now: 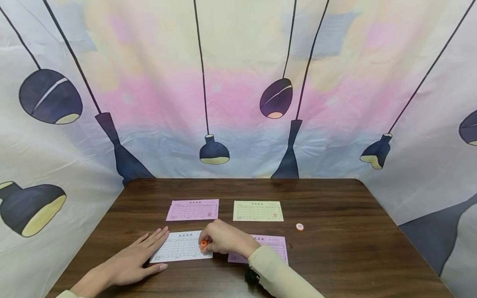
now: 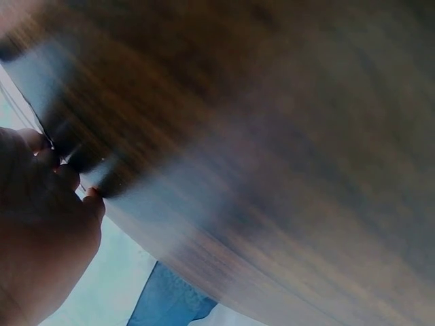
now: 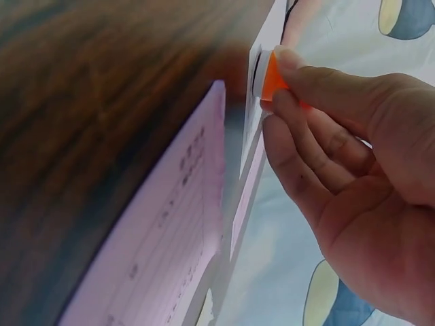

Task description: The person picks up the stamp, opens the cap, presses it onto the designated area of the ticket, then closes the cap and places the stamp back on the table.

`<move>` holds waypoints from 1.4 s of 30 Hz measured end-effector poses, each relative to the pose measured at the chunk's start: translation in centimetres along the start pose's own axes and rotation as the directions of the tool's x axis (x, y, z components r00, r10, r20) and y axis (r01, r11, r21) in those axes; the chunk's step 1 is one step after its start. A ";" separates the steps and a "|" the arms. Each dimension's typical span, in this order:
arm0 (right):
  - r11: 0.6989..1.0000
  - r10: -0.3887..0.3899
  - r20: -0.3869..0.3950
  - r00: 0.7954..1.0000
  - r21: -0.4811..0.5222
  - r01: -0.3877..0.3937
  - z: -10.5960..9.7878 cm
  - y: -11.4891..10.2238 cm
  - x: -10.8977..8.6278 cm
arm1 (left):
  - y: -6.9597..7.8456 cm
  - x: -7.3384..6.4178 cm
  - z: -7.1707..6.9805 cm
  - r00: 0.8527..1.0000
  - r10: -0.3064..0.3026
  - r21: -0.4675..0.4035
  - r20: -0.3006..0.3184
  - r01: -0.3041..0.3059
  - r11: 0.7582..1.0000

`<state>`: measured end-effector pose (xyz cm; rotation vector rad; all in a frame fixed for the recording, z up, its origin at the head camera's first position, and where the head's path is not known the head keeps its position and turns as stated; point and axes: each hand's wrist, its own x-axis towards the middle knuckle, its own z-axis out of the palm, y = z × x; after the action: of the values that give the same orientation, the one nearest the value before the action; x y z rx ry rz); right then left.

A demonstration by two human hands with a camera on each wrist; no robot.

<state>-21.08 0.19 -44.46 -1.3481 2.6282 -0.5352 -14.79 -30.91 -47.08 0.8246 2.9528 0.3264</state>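
Under a backdrop cloth (image 1: 246, 49) printed with pendant lamps, a brown wood-grain desk (image 1: 335, 256) is carrying an orange stamp (image 1: 203, 245) and a white form (image 1: 179, 248).
The stamp is sitting at the form's lower right; whether its face is touching the paper, I cannot tell. A smeared or crooked print is looking like the main risk, from the stamp tilting or sliding under uneven pressure; the sheet could be slipping too, were the left fingers lifting. The right hand (image 1: 225, 238) is pinching the stamp between thumb and fingers, its forearm crossing the nearer pink form (image 1: 278, 247), which the sleeve (image 1: 277, 271) could be dragging. The left hand (image 1: 128, 260) is lying flat, fingers extending onto the white form's left edge, thumb spreading apart.
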 end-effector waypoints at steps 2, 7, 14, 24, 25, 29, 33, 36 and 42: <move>1.000 0.002 -0.002 1.000 -0.011 -0.002 -0.1 -0.1 0.1 | -0.1 0.1 0.0 1.000 -0.002 0.001 0.005 0.002 1.000; 0.999 0.016 -0.004 1.000 -0.041 -0.017 -0.1 -0.4 0.1 | -0.2 0.2 0.0 1.000 -0.005 -0.005 0.015 0.005 1.000; 0.996 0.021 0.001 1.000 -0.089 -0.021 -0.1 -0.8 0.2 | -0.4 0.4 0.4 1.000 0.000 0.002 0.002 0.000 1.000; 0.995 0.020 -0.012 1.000 -0.096 -0.021 0.5 -0.7 0.6 | -1.0 0.0 0.9 0.999 0.028 -0.010 -0.039 -0.029 1.000; 0.995 0.027 -0.012 1.000 -0.098 -0.029 0.4 -0.6 0.5 | -1.0 0.1 0.9 0.999 0.030 -0.014 -0.036 -0.030 0.999; 0.995 0.055 -0.003 0.998 -0.087 -0.055 0.2 -0.6 0.5 | -0.9 0.3 0.9 0.999 0.037 -0.021 -0.040 -0.038 0.999; 0.995 0.068 -0.001 0.998 -0.073 -0.068 0.0 -0.6 0.5 | -0.9 0.4 0.9 0.997 0.045 0.008 -0.060 -0.044 0.999; 0.995 0.066 -0.009 0.998 -0.078 -0.067 0.0 -0.5 0.5 | -1.0 0.5 0.8 0.997 0.046 0.023 -0.068 -0.044 0.999; 0.997 0.064 -0.029 0.997 -0.051 -0.066 0.4 -0.5 0.3 | -1.0 0.4 0.8 0.997 0.043 0.017 -0.058 -0.042 0.999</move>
<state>-20.76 -0.43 -44.67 -1.2729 2.7157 -0.4830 -15.52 -31.42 -48.08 0.8962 2.9991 0.3364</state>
